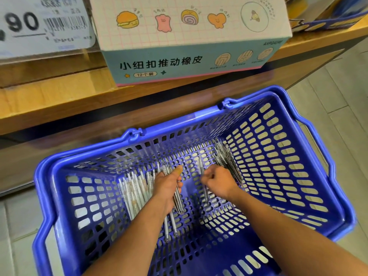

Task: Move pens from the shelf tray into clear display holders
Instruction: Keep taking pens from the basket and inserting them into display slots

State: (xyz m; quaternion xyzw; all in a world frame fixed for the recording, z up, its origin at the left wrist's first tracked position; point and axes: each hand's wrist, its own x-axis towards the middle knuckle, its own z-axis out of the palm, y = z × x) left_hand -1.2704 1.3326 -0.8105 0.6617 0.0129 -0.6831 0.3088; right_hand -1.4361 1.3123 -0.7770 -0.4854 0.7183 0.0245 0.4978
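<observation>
Pens (133, 188) lie on the floor of the blue basket (288, 108), not in any tray or clear holder seen here. One heap against the basket's left wall; a second bunch (227, 156) leaning in its far right corner. Left hand (169, 186), at basket centre, curled round a bundle (178, 196) of several pens, thumb laid over them, tips sticking out past the heel of the palm. Right hand (219, 181), just beside it, pinches a single pen (203, 176); frame blurred there, so finger placement is unclear. Wooden shelf (59, 104) beyond the basket's far rim carries an eraser box (189, 36) and a price label (45, 24). Risks, as I judge them: loose bundle could fan and shed pens if the grip slackens; slim tips may catch in the basket's floor slots on lifting.
</observation>
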